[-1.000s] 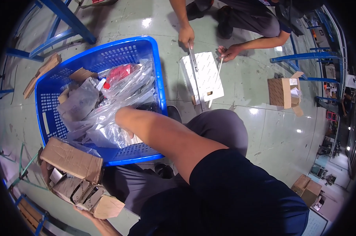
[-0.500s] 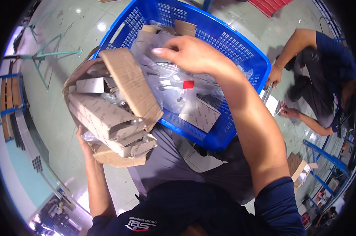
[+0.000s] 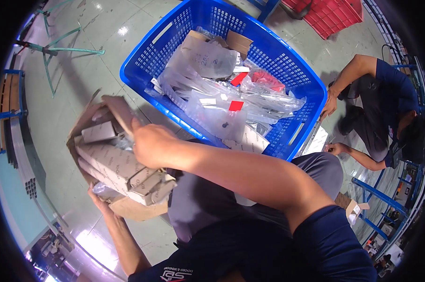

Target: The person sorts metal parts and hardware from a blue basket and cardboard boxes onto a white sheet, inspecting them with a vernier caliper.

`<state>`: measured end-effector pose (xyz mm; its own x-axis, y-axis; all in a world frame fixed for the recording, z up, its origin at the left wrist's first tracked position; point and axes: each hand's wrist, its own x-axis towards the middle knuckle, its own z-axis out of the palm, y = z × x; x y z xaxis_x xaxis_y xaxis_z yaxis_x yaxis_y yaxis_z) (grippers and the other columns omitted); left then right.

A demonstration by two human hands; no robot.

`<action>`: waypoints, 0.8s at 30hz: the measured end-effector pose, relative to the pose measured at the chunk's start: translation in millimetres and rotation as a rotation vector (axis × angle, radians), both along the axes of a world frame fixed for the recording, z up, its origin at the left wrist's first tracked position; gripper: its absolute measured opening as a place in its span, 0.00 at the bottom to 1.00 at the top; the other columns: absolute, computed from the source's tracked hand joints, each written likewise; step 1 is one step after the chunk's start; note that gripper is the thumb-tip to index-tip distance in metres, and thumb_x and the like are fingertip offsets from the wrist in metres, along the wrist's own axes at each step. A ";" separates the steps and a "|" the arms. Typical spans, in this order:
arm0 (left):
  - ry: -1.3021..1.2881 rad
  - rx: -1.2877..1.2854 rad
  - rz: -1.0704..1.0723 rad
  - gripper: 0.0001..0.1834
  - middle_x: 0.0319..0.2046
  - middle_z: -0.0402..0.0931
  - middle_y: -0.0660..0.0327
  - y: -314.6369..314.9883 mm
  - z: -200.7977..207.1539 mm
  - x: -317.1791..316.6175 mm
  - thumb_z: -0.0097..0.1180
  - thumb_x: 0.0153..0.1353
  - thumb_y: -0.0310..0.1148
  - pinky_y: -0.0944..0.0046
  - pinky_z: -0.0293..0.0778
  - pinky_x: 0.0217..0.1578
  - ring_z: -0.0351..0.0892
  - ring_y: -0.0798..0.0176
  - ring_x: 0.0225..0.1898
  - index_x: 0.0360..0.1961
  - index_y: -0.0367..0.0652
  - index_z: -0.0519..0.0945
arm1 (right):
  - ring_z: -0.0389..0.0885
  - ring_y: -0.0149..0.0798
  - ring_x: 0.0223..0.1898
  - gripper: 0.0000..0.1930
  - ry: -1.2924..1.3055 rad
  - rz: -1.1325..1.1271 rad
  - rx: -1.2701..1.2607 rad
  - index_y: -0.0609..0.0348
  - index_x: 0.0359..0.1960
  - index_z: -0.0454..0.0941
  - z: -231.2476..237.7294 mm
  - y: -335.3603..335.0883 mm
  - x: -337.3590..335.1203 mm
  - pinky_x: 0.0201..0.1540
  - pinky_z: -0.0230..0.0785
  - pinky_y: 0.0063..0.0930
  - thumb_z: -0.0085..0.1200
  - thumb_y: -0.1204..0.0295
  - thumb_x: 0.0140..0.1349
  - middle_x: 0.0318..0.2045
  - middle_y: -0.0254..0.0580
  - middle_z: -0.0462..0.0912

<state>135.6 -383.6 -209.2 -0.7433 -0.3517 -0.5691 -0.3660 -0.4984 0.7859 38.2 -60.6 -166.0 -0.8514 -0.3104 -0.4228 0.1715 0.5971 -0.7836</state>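
Note:
An open brown cardboard box [image 3: 128, 209] full of several long grey cartons [image 3: 110, 162] sits in front of my lap at the left. My left hand [image 3: 100, 198] supports the box from below, fingers curled under its edge. Reaching across, my right hand [image 3: 149, 143] rests on the cartons and grips the box's raised flap [image 3: 121, 113]. Behind it a blue plastic basket [image 3: 184, 30] stands on the floor, packed with clear plastic bags of parts [image 3: 217, 101], some with red labels.
Another person [image 3: 386, 108] crouches at the right, one hand on the basket's rim and one over white sheets [image 3: 316, 141] on the floor. A red crate [image 3: 337, 16] lies at the top. Blue metal frames [image 3: 377, 207] stand at right, a green stand [image 3: 57, 49] at top left.
My right hand has left the basket and come down onto the cartons and the flap. The box has moved lower and closer to my lap, and the view has swung toward the basket.

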 end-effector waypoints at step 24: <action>-0.464 0.027 -0.656 0.22 0.46 0.85 0.60 -92.2 -230.7 -61.1 0.42 0.79 0.50 0.62 0.79 0.23 0.86 0.62 0.41 0.54 0.45 0.80 | 0.87 0.57 0.55 0.12 0.267 0.110 -0.121 0.66 0.44 0.87 -108.2 -35.3 -0.9 0.57 0.80 0.46 0.60 0.70 0.66 0.48 0.54 0.88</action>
